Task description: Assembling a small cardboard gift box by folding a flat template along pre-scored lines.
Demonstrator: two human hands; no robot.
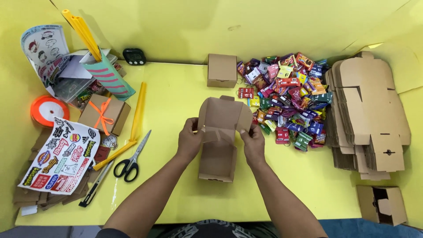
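A brown cardboard box [219,152], partly folded with its lid flap raised, stands on the yellow table [176,101] in front of me. My left hand [189,142] grips its left side at the side flap. My right hand [254,143] grips its right side. Both thumbs press on the flaps near the box's opening. A closed small cardboard box [221,70] sits further back. A pile of small colourful snack packets [288,99] lies right of the box I hold.
A stack of flat cardboard blanks [368,112] lies at the right, an open box [382,205] at the near right. At the left are scissors [132,158], a utility knife [94,187], a sticker sheet [61,156], a ribbon-tied box [105,114], an orange ribbon roll [47,110], yellow rolls [83,33] and a black timer [134,56].
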